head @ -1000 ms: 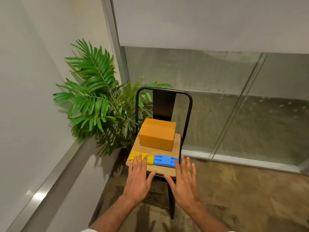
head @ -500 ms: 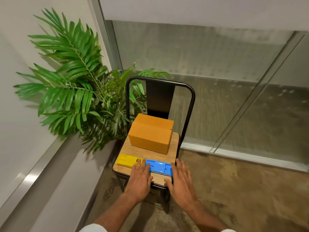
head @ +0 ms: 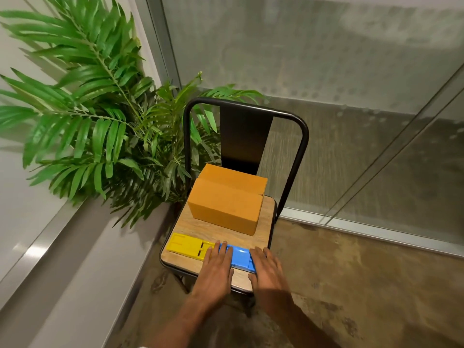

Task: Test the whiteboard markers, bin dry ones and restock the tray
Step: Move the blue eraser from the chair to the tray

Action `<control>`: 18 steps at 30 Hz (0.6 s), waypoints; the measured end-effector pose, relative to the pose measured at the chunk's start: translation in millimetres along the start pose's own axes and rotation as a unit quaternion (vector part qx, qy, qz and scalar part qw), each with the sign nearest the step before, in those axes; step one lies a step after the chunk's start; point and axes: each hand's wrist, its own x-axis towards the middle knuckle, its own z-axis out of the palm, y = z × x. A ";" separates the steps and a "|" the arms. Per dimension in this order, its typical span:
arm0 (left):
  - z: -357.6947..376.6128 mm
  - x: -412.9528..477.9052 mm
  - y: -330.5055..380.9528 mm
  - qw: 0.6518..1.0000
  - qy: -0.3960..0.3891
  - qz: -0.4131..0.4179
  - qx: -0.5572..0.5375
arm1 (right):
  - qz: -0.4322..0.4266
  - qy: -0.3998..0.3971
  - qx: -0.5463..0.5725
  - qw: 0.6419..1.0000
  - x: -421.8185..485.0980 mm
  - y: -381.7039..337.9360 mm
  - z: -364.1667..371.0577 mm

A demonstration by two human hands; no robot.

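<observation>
The plant [head: 82,116] was bright green w/ darker green leaves low down. The chair frame [head: 296,156] & its back were black. The seat [head: 190,222] was lt brown wood w/ thin wavy lines. The box [head: 226,204] was plain orange-brown. The yellow tray [head: 185,244] was bright yellow & the blue tray [head: 239,254] was bright blue. The floor [head: 351,285] was brown-grey w/ dk blotches. The glass wall [head: 326,71] was cloudy grey-green w/ rows of small dots. The side wall [head: 15,197] was off-white w/ a shiny silver strip [head: 37,249].
</observation>
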 end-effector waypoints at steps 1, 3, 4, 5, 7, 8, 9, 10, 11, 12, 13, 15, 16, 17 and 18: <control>2.3 1.2 -0.3 1.000 0.005 0.003 -0.004 | -0.003 0.005 0.005 1.000 1.9 0.9 3.0; 10.9 2.9 -3.4 0.999 0.033 0.016 -0.007 | -0.004 0.007 0.013 1.000 5.3 3.3 9.5; 15.1 3.6 -5.2 0.998 0.060 0.025 -0.012 | -0.004 0.003 0.013 1.000 6.5 4.2 12.6; 16.8 4.0 -7.1 0.997 0.072 0.025 -0.011 | -0.002 0.000 0.010 1.000 7.0 5.0 15.4; 17.9 4.9 -7.3 0.999 0.049 0.012 -0.009 | 0.004 0.006 0.002 1.000 6.7 5.8 19.7; 18.0 4.6 -5.7 0.998 0.055 0.012 -0.003 | 0.008 0.017 0.004 1.000 5.8 6.4 20.4; 17.4 3.7 -4.2 0.997 0.070 0.016 -0.005 | 0.014 0.029 0.004 0.999 4.3 6.8 20.1; 16.7 2.1 -3.1 0.997 0.076 0.018 -0.021 | 0.019 0.034 0.001 0.999 2.2 6.4 17.6; 13.4 0.6 -0.9 0.995 0.090 0.013 -0.032 | 0.019 0.033 -0.004 0.999 0.1 5.1 13.7; 7.6 -2.4 1.4 0.994 0.103 0.006 -0.035 | 0.013 0.035 -0.011 0.999 -1.8 3.2 9.2; -0.6 -4.3 4.7 0.993 0.116 0.001 -0.034 | 0.004 0.039 -0.018 0.999 -3.4 1.1 4.7; -14.0 -8.4 11.4 0.991 0.121 0.001 -0.048 | -0.015 0.051 -0.031 0.998 -7.2 -3.3 -5.0; -19.4 -10.5 13.4 0.990 0.130 0.003 -0.056 | -0.022 0.058 -0.033 0.998 -9.4 -5.4 -10.2; -25.0 -13.1 15.0 0.988 0.143 0.008 -0.064 | -0.029 0.066 -0.035 0.997 -12.3 -8.2 -16.7; -30.7 -15.8 16.2 0.985 0.158 0.009 -0.071 | -0.037 0.068 -0.034 0.996 -15.3 -11.9 -23.7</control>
